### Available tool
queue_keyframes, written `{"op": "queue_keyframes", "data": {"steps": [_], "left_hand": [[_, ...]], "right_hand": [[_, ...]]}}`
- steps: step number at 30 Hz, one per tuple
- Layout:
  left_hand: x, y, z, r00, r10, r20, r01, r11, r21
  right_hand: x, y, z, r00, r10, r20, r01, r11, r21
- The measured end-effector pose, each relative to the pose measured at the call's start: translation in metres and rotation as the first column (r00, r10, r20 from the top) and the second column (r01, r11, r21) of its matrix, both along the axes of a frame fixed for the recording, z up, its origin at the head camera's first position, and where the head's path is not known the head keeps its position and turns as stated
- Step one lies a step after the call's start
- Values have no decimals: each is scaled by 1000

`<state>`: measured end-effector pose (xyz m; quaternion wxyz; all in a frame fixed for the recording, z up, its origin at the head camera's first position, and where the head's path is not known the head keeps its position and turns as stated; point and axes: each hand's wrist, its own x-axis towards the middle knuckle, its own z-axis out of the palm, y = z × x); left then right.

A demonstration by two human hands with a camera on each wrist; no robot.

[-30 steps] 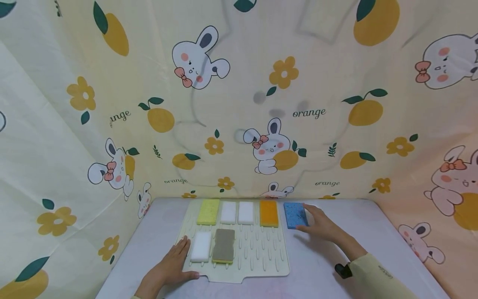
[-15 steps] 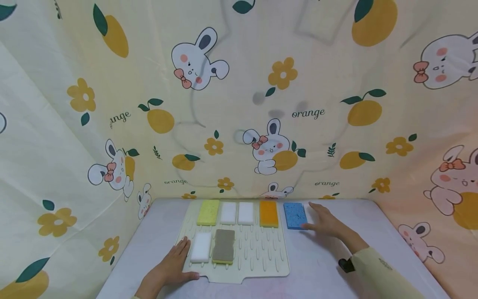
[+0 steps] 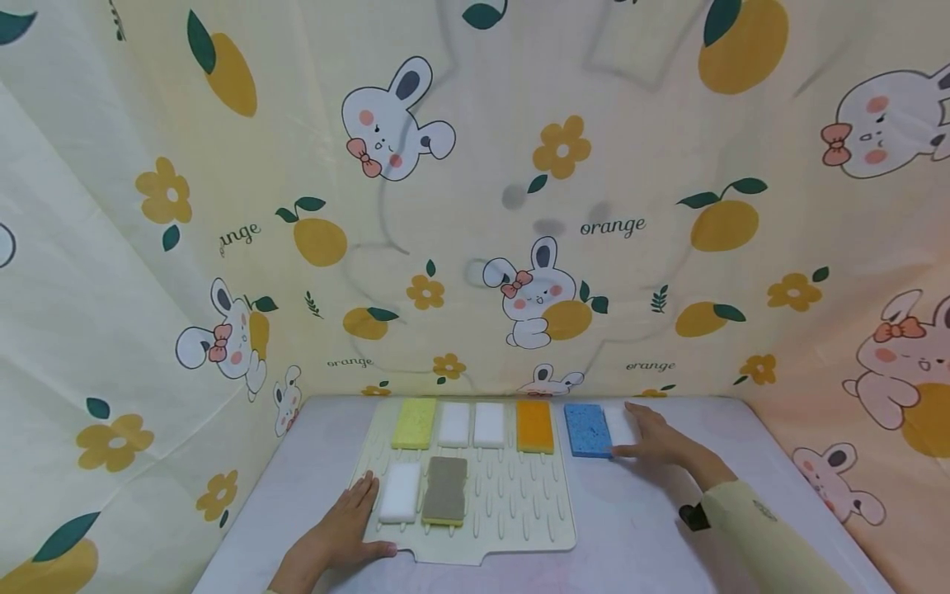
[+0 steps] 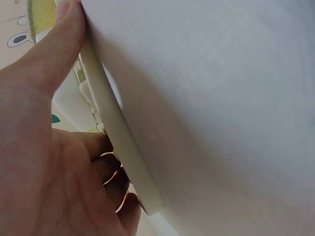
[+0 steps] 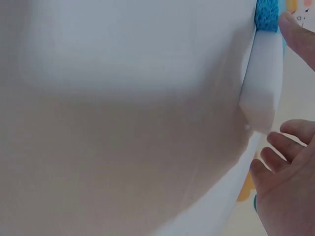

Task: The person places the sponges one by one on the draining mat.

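My left hand (image 3: 337, 524) rests at the near left corner of a cream ridged drying mat (image 3: 519, 520), its fingers along the left edge and its thumb at the front edge. The left wrist view shows the thumb and fingertips touching the mat's rim (image 4: 115, 118). My right hand (image 3: 660, 441) is beside a white sponge (image 3: 619, 425) that lies against a blue sponge (image 3: 588, 431), right of the mat. In the right wrist view, the right fingers (image 5: 283, 147) are apart from the white sponge (image 5: 261, 78), and the thumb (image 5: 298, 37) is near where both sponges meet.
On the mat's back row lie a yellow sponge (image 3: 414, 423), two white sponges (image 3: 454, 425) and an orange sponge (image 3: 534, 426). In front of them are a white sponge (image 3: 399, 491) and a grey-topped sponge (image 3: 445, 491). A printed curtain (image 3: 475, 206) surrounds the white table (image 3: 653, 536).
My right hand has moved from the blue sponge to the right, bringing the white sponge beside it into view. The left hand and mat have stayed in place.
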<state>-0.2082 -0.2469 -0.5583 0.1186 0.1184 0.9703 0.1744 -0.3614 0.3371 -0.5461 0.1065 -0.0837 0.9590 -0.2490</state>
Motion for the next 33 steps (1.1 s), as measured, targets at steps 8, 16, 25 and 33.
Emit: {"op": "queue_keyframes", "data": {"steps": [8,16,25,33], "left_hand": [[-3,-1,-3,1000,-7,-2,6,1000,-23],[-4,-3,-5,1000,-18,2,18,1000,-11],[-2,-3,-3,1000,-23,-8,23,1000,13],[1,-1,1,1000,-19,-20,19,1000,10]], "right_hand": [[-2,7,0,999,36,2,-36,999,-19],[-2,6,-3,1000,3,29,-2,999,-40],[-4,5,-6,1000,-22,9,22,998,-55],[-2,7,-9,999,-35,0,35,997,-71]]}}
